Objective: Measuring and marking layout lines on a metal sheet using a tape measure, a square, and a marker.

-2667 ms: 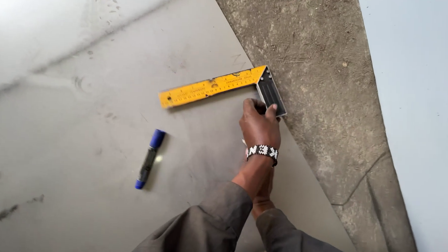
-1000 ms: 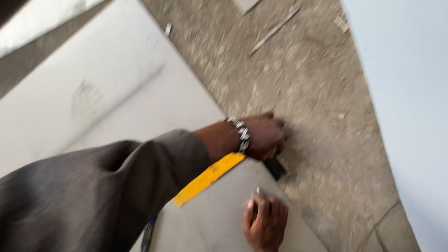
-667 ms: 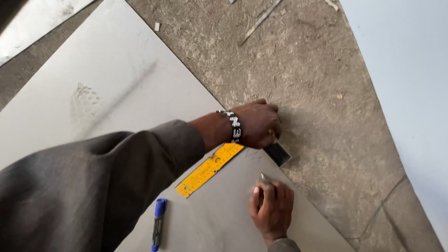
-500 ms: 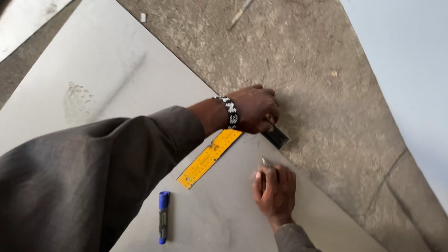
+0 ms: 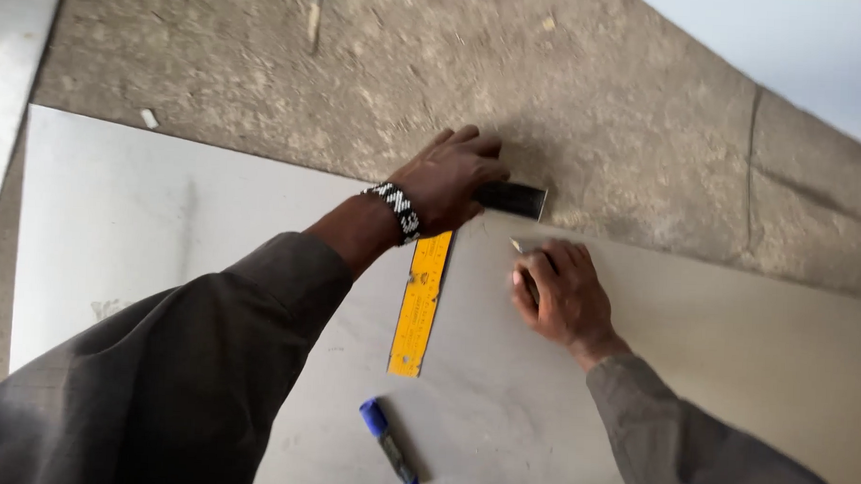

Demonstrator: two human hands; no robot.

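I am looking down at a pale grey sheet [image 5: 732, 338] lying on a rough concrete floor [image 5: 589, 85]. My left hand [image 5: 449, 181], with a black-and-white beaded wristband [image 5: 396, 210], is pressing flat, fingers spread, on the dark stock [image 5: 514, 198] of a try square whose yellow blade [image 5: 421, 304] is lying across the sheet. My right hand [image 5: 559, 292], its grip pinched, is holding a thin scriber [image 5: 518, 246] just beside the blade. A blue-capped marker [image 5: 389, 446] is lying nearer to me, apart.
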